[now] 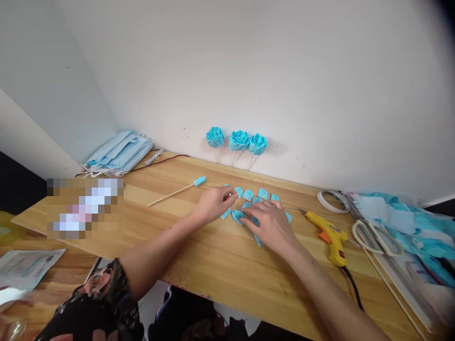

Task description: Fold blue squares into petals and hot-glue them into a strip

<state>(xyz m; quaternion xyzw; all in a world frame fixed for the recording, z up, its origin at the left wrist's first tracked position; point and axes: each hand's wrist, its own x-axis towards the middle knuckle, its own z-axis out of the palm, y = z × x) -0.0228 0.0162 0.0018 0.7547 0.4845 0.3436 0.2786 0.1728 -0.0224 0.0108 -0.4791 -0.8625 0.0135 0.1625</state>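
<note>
Blue folded petals (pixel 253 195) under flat open right hand (pixel 270 225), left hand (pixel 215 202) pinching one.

Pixel-blurred patch (pixel 85 208) on my wooden table (pixel 220 265), small blue folded petals (pixel 256 239) partly under my right hand (pixel 270 223), white packet (pixel 24 272) cut off at left edge

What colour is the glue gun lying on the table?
The glue gun is yellow with an orange trigger, seen in the head view.

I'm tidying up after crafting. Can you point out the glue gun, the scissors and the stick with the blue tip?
glue gun (pixel 330 235): head view, on its yellow body.
scissors (pixel 377 237): head view, on the white handle loops.
stick (pixel 170 194): head view, midway along the wooden shaft.
</note>
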